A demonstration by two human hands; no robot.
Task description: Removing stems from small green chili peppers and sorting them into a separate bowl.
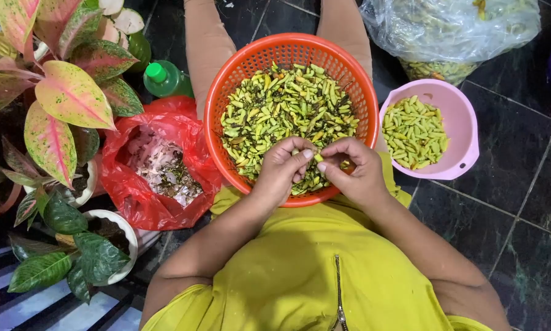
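An orange plastic basket (239, 73) rests on my lap, filled with many small yellow-green buds mixed with dark bits. My left hand (283, 167) and my right hand (352, 165) meet over the basket's near edge. Both pinch one small pale bud (317, 157) between their fingertips. To the right, a pink bowl (465, 132) on the floor holds a heap of cleaner yellow-green buds. On the left lies an open red plastic bag (128, 190) with pale, dry peelings inside.
Potted plants with pink-and-green leaves (55, 104) crowd the left side, in white pots (128, 236). A green bottle (165, 78) stands behind the red bag. A clear plastic sack (453, 30) of more buds sits at the top right on dark floor tiles (527, 214).
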